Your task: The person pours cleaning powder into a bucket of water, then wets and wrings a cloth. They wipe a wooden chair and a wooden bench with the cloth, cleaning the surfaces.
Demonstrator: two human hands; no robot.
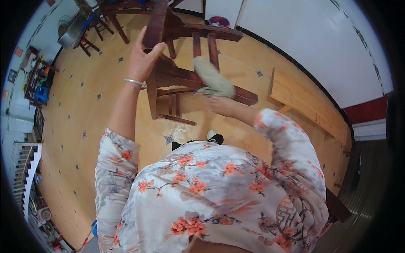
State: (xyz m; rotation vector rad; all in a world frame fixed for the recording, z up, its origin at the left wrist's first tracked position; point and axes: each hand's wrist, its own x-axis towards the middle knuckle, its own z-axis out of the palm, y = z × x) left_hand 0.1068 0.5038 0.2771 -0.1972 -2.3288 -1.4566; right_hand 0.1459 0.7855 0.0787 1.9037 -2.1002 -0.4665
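My left hand (144, 60) grips the edge of a dark reddish-brown wooden bench (155, 25), with thumb and fingers on either side of its seat plank. The bench is tipped, so its legs point to the right. Two rungs (213, 52) join the near pair of legs. A grey-green cloth (215, 79) lies over the nearer leg (186, 76), bunched in my right hand (223, 106). Cloth and hand are slightly blurred. Farther down, more dark legs and rungs (177, 120) show near the floor; whether they belong to the same bench I cannot tell.
A light wooden bench (310, 104) stands along the white wall at right. Behind the tipped bench is a basin (219, 22). A dark table leg (118, 27) and a stool (88, 46) stand at upper left. My shoe (212, 135) is on the tiled floor (110, 110).
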